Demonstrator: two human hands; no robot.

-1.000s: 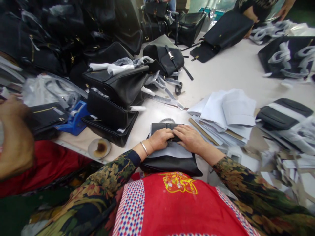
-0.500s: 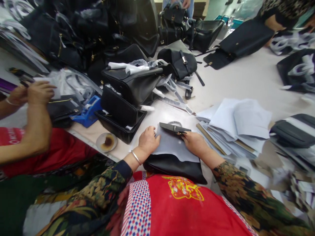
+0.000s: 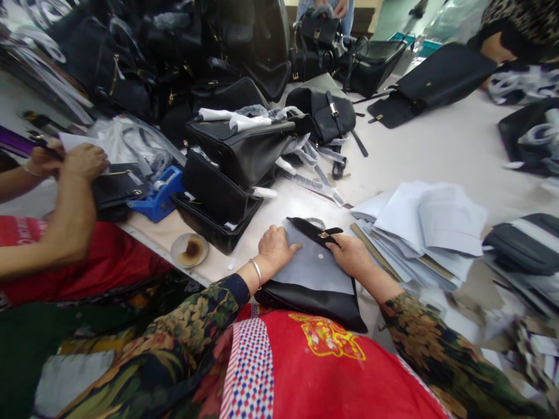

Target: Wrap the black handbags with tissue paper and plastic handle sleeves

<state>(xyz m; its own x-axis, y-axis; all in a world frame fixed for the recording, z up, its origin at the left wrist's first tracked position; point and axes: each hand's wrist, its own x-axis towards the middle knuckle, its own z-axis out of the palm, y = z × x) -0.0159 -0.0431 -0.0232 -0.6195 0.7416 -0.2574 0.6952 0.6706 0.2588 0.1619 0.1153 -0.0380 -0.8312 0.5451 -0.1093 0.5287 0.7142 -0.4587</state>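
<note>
A black bag (image 3: 312, 301) lies in front of me, with a grey sheet (image 3: 312, 270) spread over its upper part. At the sheet's left edge rests my left hand (image 3: 275, 250), its thumb stretched out over the sheet. My right hand (image 3: 351, 253) pinches the right end of the bag's black flap (image 3: 308, 228), by a small gold clasp (image 3: 324, 234). The flap is tilted up along the far edge of the sheet. A clear-wrapped handle (image 3: 315, 222) shows just behind it.
Papers (image 3: 419, 227) are piled on the right. Black bags (image 3: 244, 151) with wrapped straps stand ahead. To the left are a blue tape dispenser (image 3: 159, 195), a small dish (image 3: 190, 250) holding brown stuff, and a co-worker's hands (image 3: 82, 163). Another person handles a long black bag (image 3: 445, 81).
The flap has tipped over, so its gold clasp shows and more of the grey sheet is uncovered. My left hand has shifted right along the sheet.
</note>
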